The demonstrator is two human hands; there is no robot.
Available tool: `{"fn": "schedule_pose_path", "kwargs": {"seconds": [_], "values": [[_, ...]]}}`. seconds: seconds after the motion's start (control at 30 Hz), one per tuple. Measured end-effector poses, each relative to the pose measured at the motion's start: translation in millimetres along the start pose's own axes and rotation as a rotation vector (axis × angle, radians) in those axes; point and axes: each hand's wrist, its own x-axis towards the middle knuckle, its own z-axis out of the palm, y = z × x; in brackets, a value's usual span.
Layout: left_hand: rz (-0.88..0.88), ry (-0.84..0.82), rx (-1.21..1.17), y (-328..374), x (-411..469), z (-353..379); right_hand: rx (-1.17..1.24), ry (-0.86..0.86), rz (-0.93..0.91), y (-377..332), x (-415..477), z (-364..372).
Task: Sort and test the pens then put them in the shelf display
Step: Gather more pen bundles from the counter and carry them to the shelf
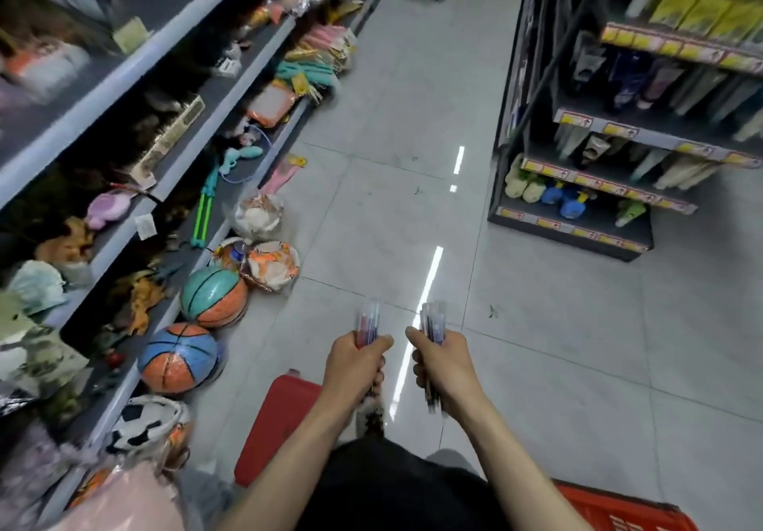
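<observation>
Left hand (358,359) gripping red pens (367,324), right hand (441,359) gripping dark pens (433,322), tips forward

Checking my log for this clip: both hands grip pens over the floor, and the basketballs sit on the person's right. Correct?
One slip: the head view shows the basketballs on the person's left, at the bottom of the shelving. The left hand and right hand do grip pens over the floor.
</observation>
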Motion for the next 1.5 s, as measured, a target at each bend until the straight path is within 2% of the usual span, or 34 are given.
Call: {"fn": "schedule_pose_path", "kwargs": {"seconds": [0.33,0.77,0.97,1.2,1.5], "values": [[-0.016,0.183,-0.184,102.7,123.9,-9.2,-0.092,-0.154,-0.018,-118.7,135.8,45.0],[0.000,0.355,-0.262,269.0,306.6,42.4,-0.239,-0.322,-0.101,-313.5,345.0,42.6],[-0.051,0.423,-0.307,315.1,357.0,48.5,-0.274,-0.387,-0.078,-360.9,406.8,60.4],[-0.013,0.519,-0.373,359.6,426.3,5.4,-0.327,-0.471,-0.068,-411.5,474.5,128.4],[0.021,0.584,-0.515,429.5,508.9,-104.3,-0.400,-0.551,-0.118,-499.8,541.0,266.4]]}}
